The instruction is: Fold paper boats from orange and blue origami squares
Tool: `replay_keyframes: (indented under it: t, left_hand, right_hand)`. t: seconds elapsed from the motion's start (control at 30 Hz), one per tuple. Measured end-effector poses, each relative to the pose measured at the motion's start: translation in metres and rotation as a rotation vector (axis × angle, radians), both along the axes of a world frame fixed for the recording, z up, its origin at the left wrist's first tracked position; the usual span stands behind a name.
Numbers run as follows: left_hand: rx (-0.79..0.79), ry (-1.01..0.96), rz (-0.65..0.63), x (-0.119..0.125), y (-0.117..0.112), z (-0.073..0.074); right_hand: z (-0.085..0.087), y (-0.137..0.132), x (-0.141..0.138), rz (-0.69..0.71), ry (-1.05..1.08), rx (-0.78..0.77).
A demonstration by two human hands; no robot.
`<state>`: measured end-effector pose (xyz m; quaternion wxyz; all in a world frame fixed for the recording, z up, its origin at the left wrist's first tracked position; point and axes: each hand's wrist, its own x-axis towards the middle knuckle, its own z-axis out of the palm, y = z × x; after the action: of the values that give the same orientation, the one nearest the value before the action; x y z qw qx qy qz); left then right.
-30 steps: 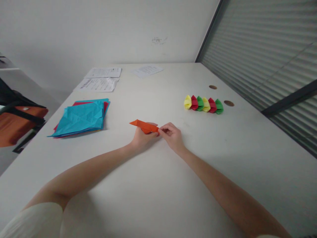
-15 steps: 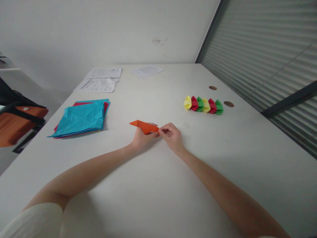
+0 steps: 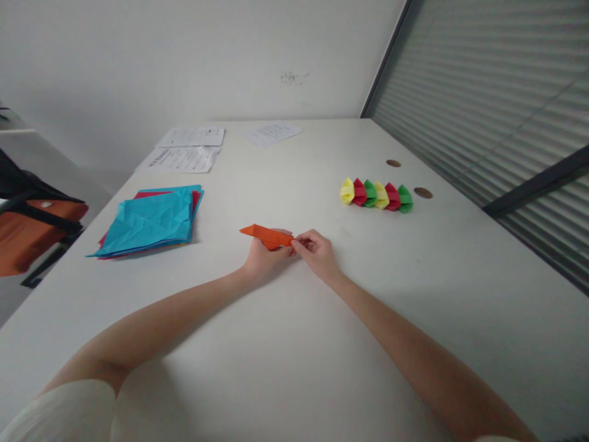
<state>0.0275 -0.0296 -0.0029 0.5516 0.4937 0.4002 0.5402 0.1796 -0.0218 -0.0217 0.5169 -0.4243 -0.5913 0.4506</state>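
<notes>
A piece of folded orange paper [image 3: 267,235], long and narrow with a pointed left end, is held between both hands in the middle of the table. My left hand [image 3: 264,258] is closed around its lower side, with the thumb pressed toward the right end. At that right end, the fingertips of my right hand [image 3: 318,253] pinch the paper. The pinched tip itself is mostly hidden by the fingers.
Left of my hands lies a stack of crumpled blue and red paper sheets [image 3: 151,218]. A row of folded yellow, red and green paper pieces [image 3: 381,195] sits at the right. Printed sheets [image 3: 184,158] lie at the back left of the white table [image 3: 285,344]. An orange chair [image 3: 37,236] stands beyond the left edge.
Almost nothing differs. The whole view has shifted very slightly, and both hands keep the same grip on the orange paper.
</notes>
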Motion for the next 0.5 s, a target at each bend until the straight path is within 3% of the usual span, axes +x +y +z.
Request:
replay_keyframes:
  t: [0.27, 0.5]
  left_hand:
    - [0.017, 0.003, -0.029, -0.0011, 0.0006, -0.0076]
    - [-0.007, 0.017, -0.005, -0.0002, -0.0009, -0.0013]
  right_hand:
    - [0.0027, 0.0, 0.0014, 0.063, -0.032, 0.011]
    - [0.007, 0.0015, 0.0027, 0.076, -0.033, -0.028]
